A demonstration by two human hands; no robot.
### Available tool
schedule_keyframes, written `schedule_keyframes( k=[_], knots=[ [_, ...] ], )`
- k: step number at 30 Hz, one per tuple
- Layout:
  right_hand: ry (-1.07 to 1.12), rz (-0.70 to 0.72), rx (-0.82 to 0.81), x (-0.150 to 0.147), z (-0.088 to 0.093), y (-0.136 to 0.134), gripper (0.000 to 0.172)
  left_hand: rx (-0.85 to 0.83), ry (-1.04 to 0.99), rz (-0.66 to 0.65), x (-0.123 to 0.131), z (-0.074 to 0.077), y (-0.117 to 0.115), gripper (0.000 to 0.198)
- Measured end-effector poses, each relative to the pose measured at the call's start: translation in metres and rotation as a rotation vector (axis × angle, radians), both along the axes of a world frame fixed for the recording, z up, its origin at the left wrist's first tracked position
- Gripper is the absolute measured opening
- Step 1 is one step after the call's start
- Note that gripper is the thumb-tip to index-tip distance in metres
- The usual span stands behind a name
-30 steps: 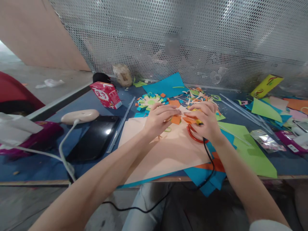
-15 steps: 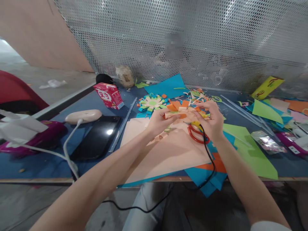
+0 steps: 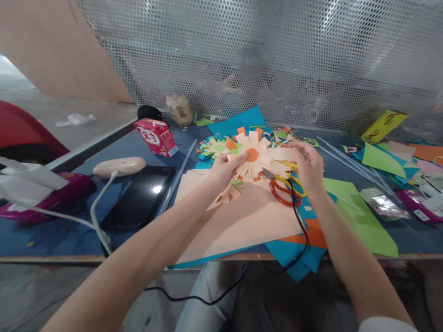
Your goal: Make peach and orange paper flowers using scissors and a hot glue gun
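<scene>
Left hand (image 3: 223,174) pinched a round peach-and-orange paper flower (image 3: 253,155), guessing to steady it; right hand (image 3: 311,166) pinched a peach paper strip (image 3: 281,154).

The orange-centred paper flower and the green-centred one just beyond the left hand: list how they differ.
The left hand holds the orange-centred flower; the green-centred flower lies beyond that hand, unheld. Orange tips show behind the orange-centred flower's cream petals, while blue paper shows around the green-centred flower. In this view, the orange-centred flower looks larger than the green-centred flower. Both have cream petals around a coloured centre.
</scene>
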State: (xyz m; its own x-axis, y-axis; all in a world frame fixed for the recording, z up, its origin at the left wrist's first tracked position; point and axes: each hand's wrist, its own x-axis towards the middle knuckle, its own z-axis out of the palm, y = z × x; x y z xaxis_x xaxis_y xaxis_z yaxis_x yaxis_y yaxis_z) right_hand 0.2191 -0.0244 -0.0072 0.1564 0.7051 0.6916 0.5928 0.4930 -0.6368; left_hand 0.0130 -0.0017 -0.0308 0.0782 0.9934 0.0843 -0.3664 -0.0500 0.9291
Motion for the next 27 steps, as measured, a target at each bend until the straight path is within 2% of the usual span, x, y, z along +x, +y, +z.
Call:
schedule_keyframes(
  k=[5,10,12,14,16,18,20,23,27],
  knots=[
    [-0.058,-0.108,-0.162,0.008,-0.007,0.009,0.022,-0.056,-0.166,0.087,-0.005,0.003,0.006,0.051],
    [-0.304,-0.348,-0.453,0.015,-0.008,0.009,0.023,-0.041,-0.23,0.147,-0.008,0.003,0.013,0.046],
    [-0.376,-0.432,-0.563,0.017,-0.005,0.007,0.028,0.005,-0.223,0.196,-0.009,0.004,0.016,0.045],
    [-0.429,-0.496,-0.719,0.019,0.0,0.004,0.04,0.041,-0.221,0.24,-0.011,0.004,0.019,0.043],
    [-0.485,-0.485,-0.884,0.021,0.003,0.004,0.052,0.052,-0.232,0.233,-0.012,0.004,0.02,0.041],
    [-0.532,-0.413,-0.971,0.022,0.001,0.006,0.055,0.05,-0.206,0.182,-0.012,0.004,0.017,0.04],
    [-0.535,-0.34,-0.949,0.023,-0.003,0.01,0.051,0.028,-0.12,0.09,-0.01,0.002,0.013,0.038],
    [-0.45,-0.273,-0.81,0.025,-0.009,0.015,0.039,-0.018,-0.001,-0.027,-0.006,-0.001,0.006,0.037],
    [-0.363,-0.26,-0.641,0.03,-0.011,0.017,0.033,-0.047,0.069,-0.043,-0.002,-0.002,0.002,0.038]
  ],
)
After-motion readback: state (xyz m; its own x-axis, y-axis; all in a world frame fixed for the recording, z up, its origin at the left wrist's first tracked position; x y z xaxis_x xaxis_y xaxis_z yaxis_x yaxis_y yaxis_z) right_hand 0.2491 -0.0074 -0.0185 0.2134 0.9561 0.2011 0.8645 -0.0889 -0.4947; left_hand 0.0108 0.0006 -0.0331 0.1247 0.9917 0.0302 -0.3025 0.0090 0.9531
